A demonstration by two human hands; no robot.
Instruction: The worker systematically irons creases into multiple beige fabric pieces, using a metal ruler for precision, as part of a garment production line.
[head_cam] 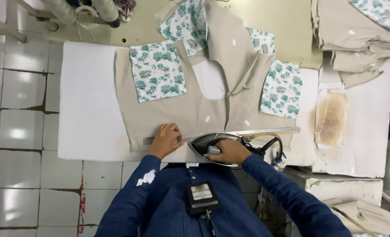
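Observation:
A beige garment piece (186,112) with palm-print patch pockets (157,70) lies flat on the white padded board (87,109). My left hand (165,140) presses down on its near hem, fingers on a long metal ruler (265,131) laid along that edge. My right hand (231,151) grips the handle of a steam iron (203,144) whose tip points left, resting on the hem just right of my left hand.
A stack of folded beige pieces (357,35) sits at the back right. A scorched iron rest pad (331,116) lies right of the garment. The iron's cord (276,147) loops at its rear. Tiled floor (19,131) lies to the left.

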